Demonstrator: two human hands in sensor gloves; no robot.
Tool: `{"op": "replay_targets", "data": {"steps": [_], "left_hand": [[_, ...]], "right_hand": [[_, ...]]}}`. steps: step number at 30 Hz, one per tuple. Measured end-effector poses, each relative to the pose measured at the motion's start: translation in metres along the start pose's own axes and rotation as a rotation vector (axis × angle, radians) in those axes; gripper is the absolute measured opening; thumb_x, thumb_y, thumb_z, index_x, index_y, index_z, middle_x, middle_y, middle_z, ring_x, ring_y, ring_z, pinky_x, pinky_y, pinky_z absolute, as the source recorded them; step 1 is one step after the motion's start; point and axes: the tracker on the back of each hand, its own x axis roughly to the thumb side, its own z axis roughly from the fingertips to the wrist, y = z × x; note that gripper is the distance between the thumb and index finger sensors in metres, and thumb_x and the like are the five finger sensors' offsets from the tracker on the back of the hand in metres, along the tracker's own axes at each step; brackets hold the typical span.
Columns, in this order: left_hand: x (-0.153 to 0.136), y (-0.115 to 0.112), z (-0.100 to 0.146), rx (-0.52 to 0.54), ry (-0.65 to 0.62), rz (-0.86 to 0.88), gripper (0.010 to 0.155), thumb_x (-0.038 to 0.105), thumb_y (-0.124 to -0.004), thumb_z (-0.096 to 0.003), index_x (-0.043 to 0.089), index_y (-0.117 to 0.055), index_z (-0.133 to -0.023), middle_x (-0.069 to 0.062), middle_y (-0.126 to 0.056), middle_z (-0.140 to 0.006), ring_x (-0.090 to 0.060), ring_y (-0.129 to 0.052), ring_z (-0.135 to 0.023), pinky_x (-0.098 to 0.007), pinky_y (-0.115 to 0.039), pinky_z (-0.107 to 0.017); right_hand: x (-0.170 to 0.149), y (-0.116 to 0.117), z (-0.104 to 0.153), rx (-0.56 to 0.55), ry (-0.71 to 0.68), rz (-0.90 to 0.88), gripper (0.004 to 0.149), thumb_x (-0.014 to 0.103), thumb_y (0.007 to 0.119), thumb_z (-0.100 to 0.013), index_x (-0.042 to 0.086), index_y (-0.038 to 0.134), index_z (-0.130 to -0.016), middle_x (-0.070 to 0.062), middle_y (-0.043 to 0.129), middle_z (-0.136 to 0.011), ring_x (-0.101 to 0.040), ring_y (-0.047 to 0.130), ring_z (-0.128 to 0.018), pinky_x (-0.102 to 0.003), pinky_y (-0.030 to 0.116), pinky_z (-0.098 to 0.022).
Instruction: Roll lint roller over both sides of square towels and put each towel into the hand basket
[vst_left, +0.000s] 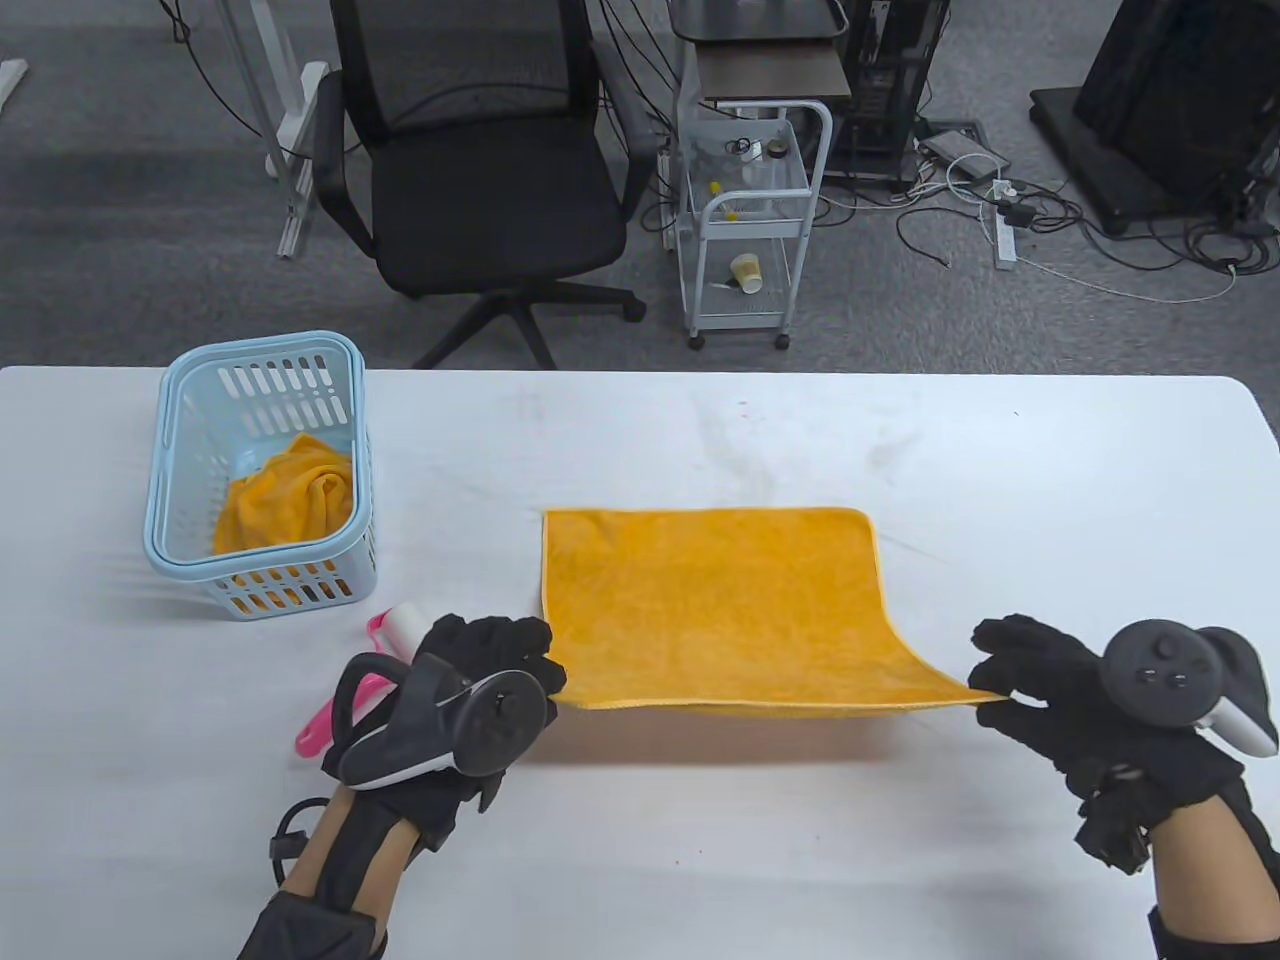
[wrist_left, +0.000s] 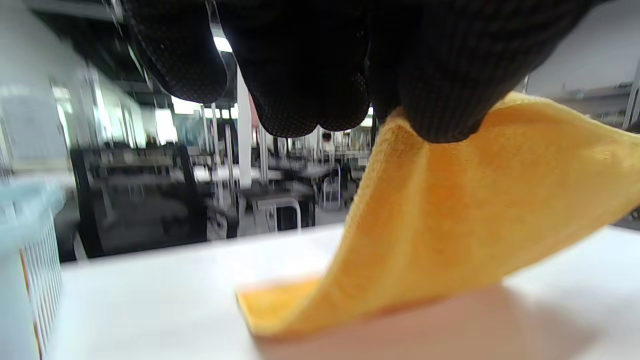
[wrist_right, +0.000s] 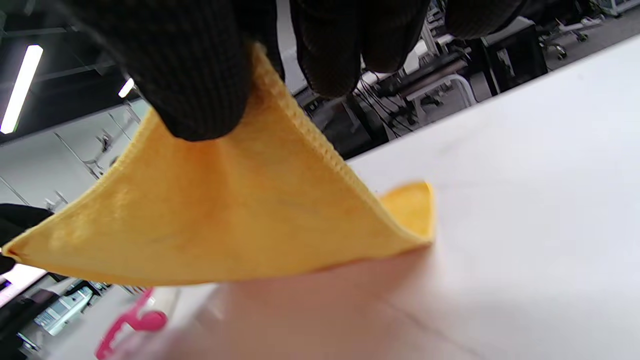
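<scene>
An orange square towel (vst_left: 715, 605) is spread on the white table (vst_left: 700, 850), its near edge lifted off the surface and its far edge lying flat. My left hand (vst_left: 500, 655) pinches the near left corner; the left wrist view shows the towel (wrist_left: 465, 220) hanging from the fingertips (wrist_left: 435, 105). My right hand (vst_left: 1010, 680) pinches the near right corner, and the towel (wrist_right: 225, 220) stretches tight from its fingers (wrist_right: 200, 75). A pink lint roller (vst_left: 370, 670) with a white roll lies on the table, partly under my left hand. A light blue hand basket (vst_left: 190, 460) at the left holds a crumpled orange towel (vst_left: 290, 495).
Beyond the table's far edge stand a black office chair (vst_left: 480, 180) and a white wheeled cart (vst_left: 750, 220). Cables and a power strip (vst_left: 1005, 235) lie on the grey floor at the back right.
</scene>
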Motion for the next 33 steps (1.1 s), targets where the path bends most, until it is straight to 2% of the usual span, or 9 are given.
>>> {"op": "replay_targets", "data": {"steps": [4, 9, 12, 15, 20, 23, 27, 30, 33], "left_hand": [[-0.003, 0.064, 0.017, 0.156, -0.001, 0.040, 0.035, 0.047, -0.083, -0.0506, 0.037, -0.082, -0.085, 0.004, -0.073, -0.111, -0.031, -0.082, -0.100, -0.067, -0.061, -0.074], [-0.010, 0.118, 0.032, 0.273, -0.014, 0.111, 0.036, 0.048, -0.081, -0.0519, 0.032, -0.084, -0.085, 0.002, -0.075, -0.111, -0.032, -0.084, -0.100, -0.069, -0.061, -0.074], [-0.018, 0.131, 0.025, 0.282, -0.003, 0.162, 0.037, 0.049, -0.080, -0.0527, 0.030, -0.085, -0.084, 0.002, -0.075, -0.111, -0.033, -0.084, -0.100, -0.069, -0.061, -0.074], [-0.029, 0.125, 0.005, 0.231, 0.032, 0.198, 0.037, 0.050, -0.080, -0.0527, 0.029, -0.086, -0.082, 0.001, -0.076, -0.110, -0.034, -0.084, -0.099, -0.070, -0.061, -0.074], [-0.053, 0.070, -0.051, 0.058, 0.114, 0.267, 0.037, 0.050, -0.080, -0.0525, 0.029, -0.085, -0.082, 0.001, -0.076, -0.110, -0.034, -0.083, -0.099, -0.069, -0.060, -0.074], [-0.063, 0.016, -0.087, -0.057, 0.194, 0.265, 0.036, 0.049, -0.080, -0.0524, 0.029, -0.084, -0.083, 0.001, -0.075, -0.110, -0.034, -0.083, -0.098, -0.069, -0.060, -0.074], [-0.073, -0.061, -0.128, -0.206, 0.291, 0.257, 0.036, 0.048, -0.080, -0.0523, 0.032, -0.081, -0.084, 0.002, -0.073, -0.109, -0.033, -0.082, -0.098, -0.067, -0.062, -0.074], [-0.078, -0.114, -0.149, -0.286, 0.373, 0.262, 0.036, 0.047, -0.079, -0.0523, 0.033, -0.080, -0.085, 0.001, -0.071, -0.110, -0.034, -0.081, -0.098, -0.066, -0.062, -0.074], [-0.082, -0.155, -0.162, -0.339, 0.442, 0.273, 0.036, 0.047, -0.079, -0.0525, 0.032, -0.079, -0.085, -0.001, -0.069, -0.111, -0.035, -0.079, -0.098, -0.065, -0.062, -0.074]], "right_hand": [[0.038, -0.058, 0.016, -0.068, -0.111, -0.077, 0.039, 0.039, 0.087, -0.052, 0.021, 0.084, -0.086, -0.019, 0.064, -0.110, -0.051, 0.054, -0.104, -0.073, 0.051, -0.067], [0.069, -0.108, 0.028, -0.120, -0.223, -0.198, 0.040, 0.041, 0.086, -0.053, 0.018, 0.084, -0.087, -0.019, 0.064, -0.111, -0.051, 0.053, -0.104, -0.073, 0.051, -0.068], [0.072, -0.121, 0.020, -0.134, -0.240, -0.265, 0.041, 0.042, 0.085, -0.054, 0.017, 0.084, -0.086, -0.019, 0.065, -0.110, -0.051, 0.054, -0.104, -0.073, 0.051, -0.068], [0.058, -0.120, 0.000, -0.120, -0.185, -0.323, 0.041, 0.042, 0.085, -0.054, 0.017, 0.083, -0.086, -0.019, 0.064, -0.111, -0.051, 0.053, -0.104, -0.073, 0.050, -0.068], [0.014, -0.086, -0.050, -0.058, -0.035, -0.407, 0.040, 0.043, 0.085, -0.054, 0.019, 0.084, -0.086, -0.019, 0.064, -0.110, -0.051, 0.053, -0.104, -0.073, 0.050, -0.068], [-0.020, -0.051, -0.083, -0.018, 0.082, -0.461, 0.039, 0.042, 0.085, -0.054, 0.020, 0.083, -0.086, -0.019, 0.063, -0.110, -0.051, 0.053, -0.104, -0.073, 0.050, -0.068], [-0.072, 0.010, -0.123, 0.014, 0.293, -0.524, 0.040, 0.040, 0.085, -0.054, 0.020, 0.082, -0.088, -0.020, 0.060, -0.111, -0.051, 0.052, -0.103, -0.073, 0.050, -0.068], [-0.098, 0.048, -0.140, 0.013, 0.413, -0.556, 0.040, 0.038, 0.084, -0.054, 0.020, 0.080, -0.090, -0.020, 0.060, -0.110, -0.051, 0.051, -0.103, -0.073, 0.049, -0.068], [-0.114, 0.079, -0.156, -0.007, 0.513, -0.513, 0.041, 0.038, 0.084, -0.054, 0.020, 0.080, -0.090, -0.020, 0.060, -0.109, -0.051, 0.053, -0.102, -0.072, 0.050, -0.067]]}}
